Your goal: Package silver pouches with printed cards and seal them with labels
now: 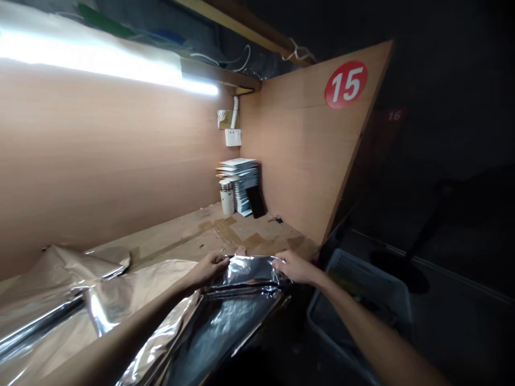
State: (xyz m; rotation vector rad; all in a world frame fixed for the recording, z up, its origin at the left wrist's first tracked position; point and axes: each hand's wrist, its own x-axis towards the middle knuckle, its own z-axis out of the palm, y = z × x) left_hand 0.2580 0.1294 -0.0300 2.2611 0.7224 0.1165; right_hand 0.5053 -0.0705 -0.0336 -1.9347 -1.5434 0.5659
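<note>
A crinkled silver foil sheet [225, 316] lies over the near edge of the wooden workbench [225, 230], hanging toward me. My left hand [210, 267] grips the foil's far edge on the left, fingers curled over it. My right hand [293, 266] pinches the same far edge on the right. Between the two hands the foil is bunched into a raised fold [249, 271].
More foil sheets [60, 289] pile up at the left of the bench. A stack of flat packs [241, 185], a white bottle [227, 197] and a dark phone [256, 201] stand in the far corner. A grey plastic crate [362, 300] sits on the floor at right.
</note>
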